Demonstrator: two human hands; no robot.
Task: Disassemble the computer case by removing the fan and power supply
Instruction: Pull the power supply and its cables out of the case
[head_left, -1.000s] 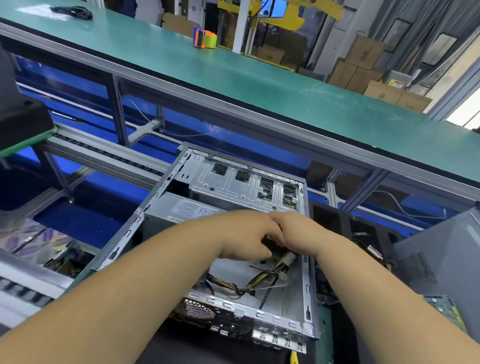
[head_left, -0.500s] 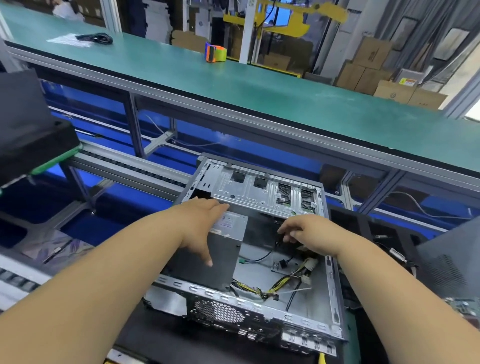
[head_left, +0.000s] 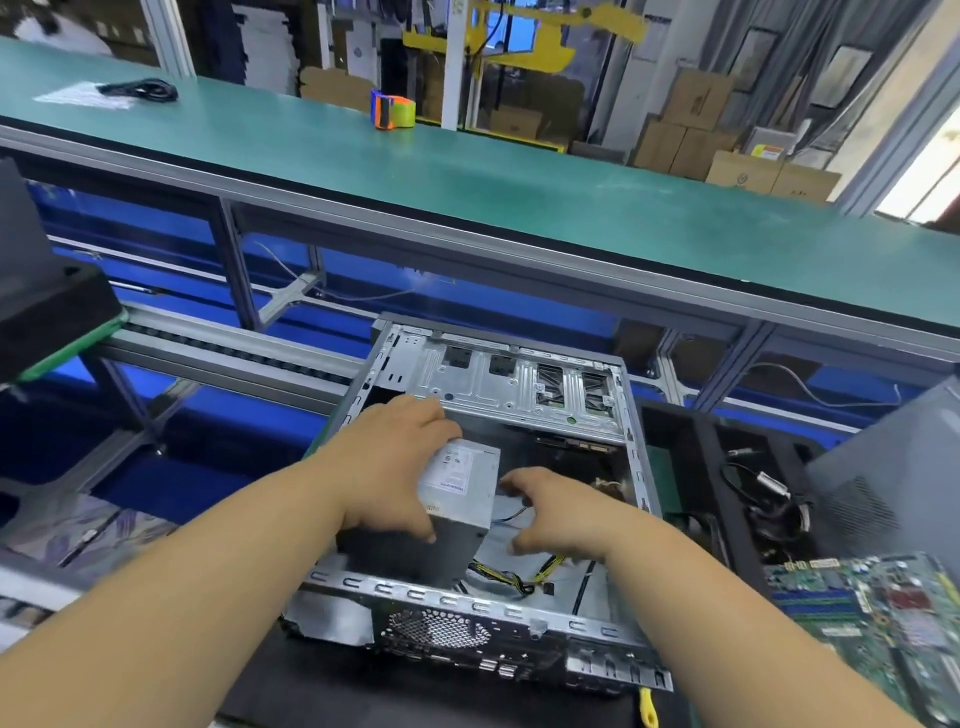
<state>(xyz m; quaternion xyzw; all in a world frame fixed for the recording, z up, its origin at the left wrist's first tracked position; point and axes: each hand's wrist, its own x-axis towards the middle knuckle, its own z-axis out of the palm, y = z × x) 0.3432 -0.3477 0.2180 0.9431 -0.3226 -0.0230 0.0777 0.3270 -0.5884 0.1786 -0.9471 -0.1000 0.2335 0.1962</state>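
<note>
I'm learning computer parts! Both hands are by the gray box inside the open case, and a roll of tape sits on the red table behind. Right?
Nearly. The head view shows the table is green, not red. The tape roll does sit on it.

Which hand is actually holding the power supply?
The left hand: it grips the power supply across its top. The right hand hovers spread beside the unit's right edge, gripping nothing.
</note>
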